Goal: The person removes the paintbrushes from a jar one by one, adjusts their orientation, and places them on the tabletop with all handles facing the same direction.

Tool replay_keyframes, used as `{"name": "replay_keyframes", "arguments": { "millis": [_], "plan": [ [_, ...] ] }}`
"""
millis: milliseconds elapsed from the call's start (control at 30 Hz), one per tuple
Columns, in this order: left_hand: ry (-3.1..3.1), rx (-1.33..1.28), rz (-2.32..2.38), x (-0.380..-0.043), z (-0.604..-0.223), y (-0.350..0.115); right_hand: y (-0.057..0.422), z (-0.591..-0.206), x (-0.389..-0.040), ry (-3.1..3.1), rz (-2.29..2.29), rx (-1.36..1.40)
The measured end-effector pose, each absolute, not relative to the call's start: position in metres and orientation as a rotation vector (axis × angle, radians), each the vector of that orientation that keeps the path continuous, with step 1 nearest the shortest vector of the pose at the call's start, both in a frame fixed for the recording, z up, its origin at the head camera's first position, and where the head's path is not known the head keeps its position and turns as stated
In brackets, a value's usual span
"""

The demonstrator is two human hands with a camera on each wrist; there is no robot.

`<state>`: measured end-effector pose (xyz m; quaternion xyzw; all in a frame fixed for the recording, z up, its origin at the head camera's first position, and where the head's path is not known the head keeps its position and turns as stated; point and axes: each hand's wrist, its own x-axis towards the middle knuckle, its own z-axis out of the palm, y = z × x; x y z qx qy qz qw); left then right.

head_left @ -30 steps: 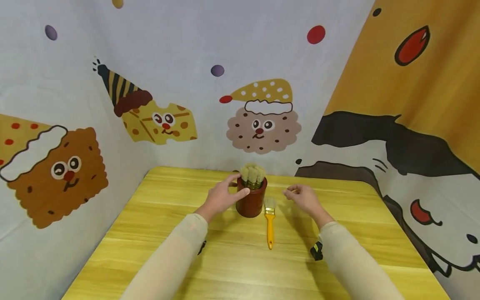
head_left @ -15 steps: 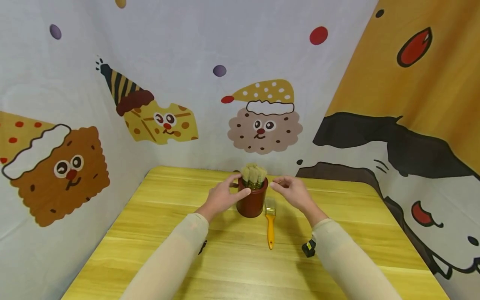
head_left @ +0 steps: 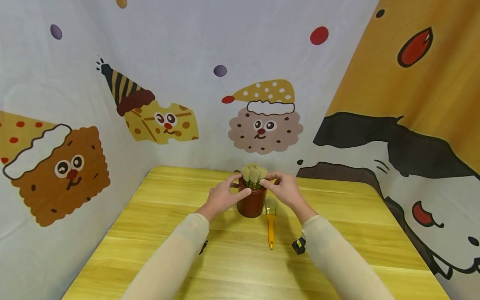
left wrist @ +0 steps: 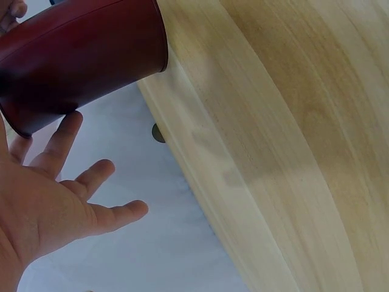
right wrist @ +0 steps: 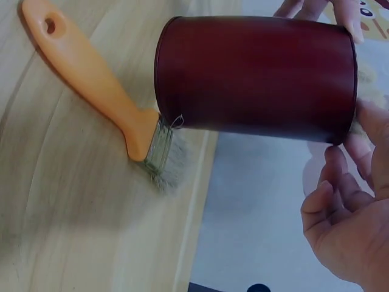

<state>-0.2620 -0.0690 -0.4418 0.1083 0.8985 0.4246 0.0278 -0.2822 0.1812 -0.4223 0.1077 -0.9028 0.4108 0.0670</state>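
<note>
A dark red cup stands upright near the table's back edge, holding several paintbrushes with pale bristles up. My left hand grips its left side, thumb at the front rim and forefinger further back; the other fingers spread loosely in the left wrist view. My right hand is at the right of the rim, thumb and forefinger right at the bristles; I cannot tell whether they pinch a brush. In front of the cup lies one paintbrush with a yellow-orange handle, bristles pointing toward the cup's base.
The wood-grain table ends just behind the cup. White and orange cartoon-printed cloth hangs at the back and sides. A small black device sits at the right wrist.
My right hand has moved left from beside the cup to its rim and the bristles. The left hand, cup and lying paintbrush stay where they were.
</note>
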Motion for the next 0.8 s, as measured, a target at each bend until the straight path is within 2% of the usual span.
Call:
{"name": "replay_keyframes", "arguments": {
  "millis": [500,800],
  "plan": [
    [2.788,0.33,1.287,-0.262,-0.441,-0.068,0.153,-0.427,-0.281,-2.691,1.132,0.19],
    [2.786,0.345,1.302,-0.261,-0.443,-0.068,0.156,-0.415,-0.277,-2.655,1.382,0.122]
  ]
}}
